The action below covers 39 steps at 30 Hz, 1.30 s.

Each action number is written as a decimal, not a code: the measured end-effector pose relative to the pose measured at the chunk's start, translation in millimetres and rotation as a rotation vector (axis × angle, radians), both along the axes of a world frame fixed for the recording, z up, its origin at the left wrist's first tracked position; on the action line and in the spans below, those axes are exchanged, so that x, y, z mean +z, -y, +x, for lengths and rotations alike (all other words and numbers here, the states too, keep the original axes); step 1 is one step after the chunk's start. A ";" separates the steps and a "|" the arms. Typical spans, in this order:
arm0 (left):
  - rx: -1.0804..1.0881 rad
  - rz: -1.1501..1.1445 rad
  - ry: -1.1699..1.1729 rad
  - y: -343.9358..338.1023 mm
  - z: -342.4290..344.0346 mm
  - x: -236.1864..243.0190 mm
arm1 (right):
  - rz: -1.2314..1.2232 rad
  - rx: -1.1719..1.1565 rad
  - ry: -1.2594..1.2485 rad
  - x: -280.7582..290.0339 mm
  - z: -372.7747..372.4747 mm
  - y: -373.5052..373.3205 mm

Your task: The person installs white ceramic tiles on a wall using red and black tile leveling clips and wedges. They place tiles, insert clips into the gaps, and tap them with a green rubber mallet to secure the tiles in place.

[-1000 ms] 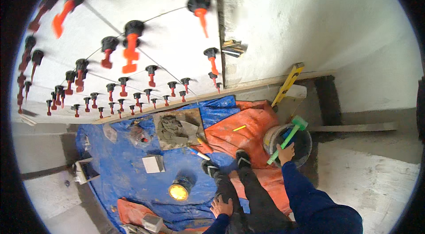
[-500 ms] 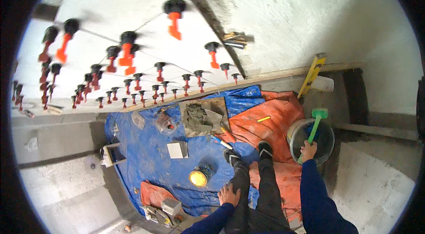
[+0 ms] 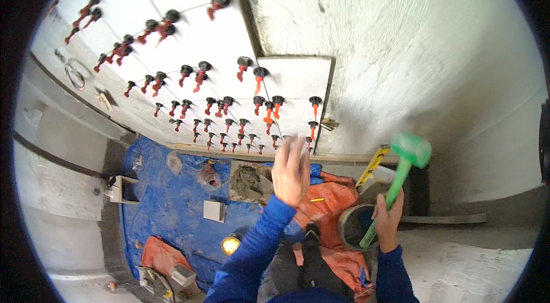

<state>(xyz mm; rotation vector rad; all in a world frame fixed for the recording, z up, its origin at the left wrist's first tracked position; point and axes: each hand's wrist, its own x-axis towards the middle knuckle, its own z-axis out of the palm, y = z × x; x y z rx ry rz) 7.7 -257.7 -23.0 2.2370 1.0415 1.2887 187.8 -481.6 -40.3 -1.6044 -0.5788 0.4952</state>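
My right hand point(image 3: 390, 220) is wrapped round the handle of a green mallet point(image 3: 399, 180), its blurred head raised in front of the plastered wall on the right. In front of the lowest tiles, my left hand point(image 3: 289, 178) is held up with its fingers stretched out; the fingertips are smeared by motion. I cannot tell whether it touches the wall. White tiles point(image 3: 292, 74) cover the wall ahead. Along their joints sit many tile levelling clips point(image 3: 260, 77) with black caps and red or orange tails.
A blue tarp point(image 3: 177, 205) and an orange tarp point(image 3: 329, 203) cover the floor. On them lie a mortar board point(image 3: 243, 184), a white tile stack point(image 3: 215, 211) and a can point(image 3: 230, 244). A bucket point(image 3: 349, 228) and a yellow level point(image 3: 373, 165) stand at the right.
My left hand has come up from my thigh to the tiled wall. The mallet has risen from over the bucket, still in my right hand. The view has tilted up, showing more wall.
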 end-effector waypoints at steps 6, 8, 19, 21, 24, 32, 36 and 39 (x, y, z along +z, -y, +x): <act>0.172 0.164 -0.218 -74.7 34.4 114.7 | -0.126 0.359 0.411 165.4 -21.4 -76.9; 0.219 0.192 -0.305 -87.5 32.7 117.2 | -0.077 0.408 0.516 188.8 -30.3 -99.8; 0.212 0.164 -0.519 -103.5 27.5 115.9 | -0.221 0.419 0.770 217.4 -34.7 -153.8; 0.205 0.133 -0.501 -107.1 29.2 117.8 | -0.204 0.407 0.808 215.2 -36.3 -154.9; 0.198 0.119 -0.529 -109.9 29.2 117.9 | -0.210 0.406 0.823 217.2 -40.1 -155.3; 0.193 0.129 -0.521 -112.6 29.7 115.4 | -0.077 0.311 0.879 216.4 -55.2 -154.3; 0.198 0.108 -0.545 -113.1 28.4 116.4 | -0.320 0.334 0.952 201.4 -53.9 -164.3; 0.169 0.100 -0.514 -113.3 25.7 119.5 | -0.260 0.404 0.802 205.1 -49.0 -162.1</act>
